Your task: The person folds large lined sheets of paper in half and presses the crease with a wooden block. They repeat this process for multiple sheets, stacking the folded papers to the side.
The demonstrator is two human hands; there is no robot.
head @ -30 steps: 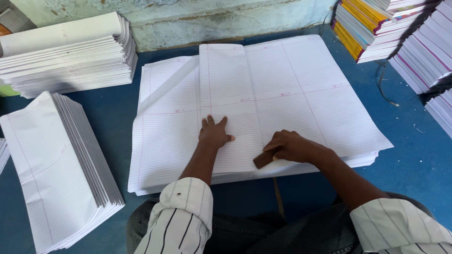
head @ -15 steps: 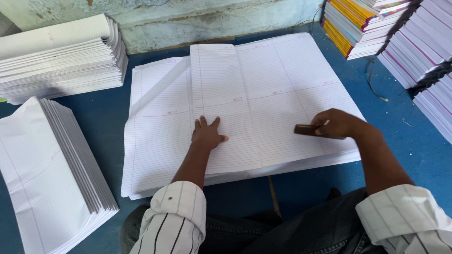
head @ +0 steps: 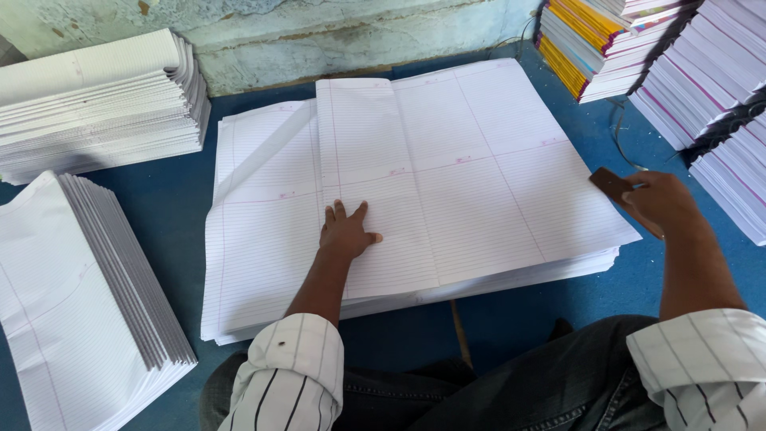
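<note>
**A:** quick q abt the paper shot; where's each hand rn?

**B:** left hand [head: 348, 231] is flat, palm down, fingers spread, pressing on the folded sheet [head: 415, 183] near its front edge, abt mid-stack; it's not gripping anything, just pinning. right hand [head: 658, 201] is off past the right edge of the paper, closed round a small brown block [head: 611, 185], prob a creasing tool; the block sticks out toward the sheet, up and left of the knuckles.

**A:** and the paper itself?

**B:** big ruled sheet stack [head: 263, 263] lies on the blue surface [head: 527, 311] right in front of the person, long axis running left-right; top sheet's folded over, so its left edge is a fold line running front-to-back, just left of the pinning hand. a flap further left looks tilted, a diagonal crease shows there.

**A:** which hand's closer to that fold?

**B:** left by far, it's nearly touching it; right hand w/ the block sits well apart, the whole folded sheet between them; imo the fold lies to the left of the block.

**A:** other stuff around?

**B:** folded white piles [head: 96, 104] at far left and near left [head: 88, 295]; finished notebooks stacked [head: 702, 72] at right.
</note>
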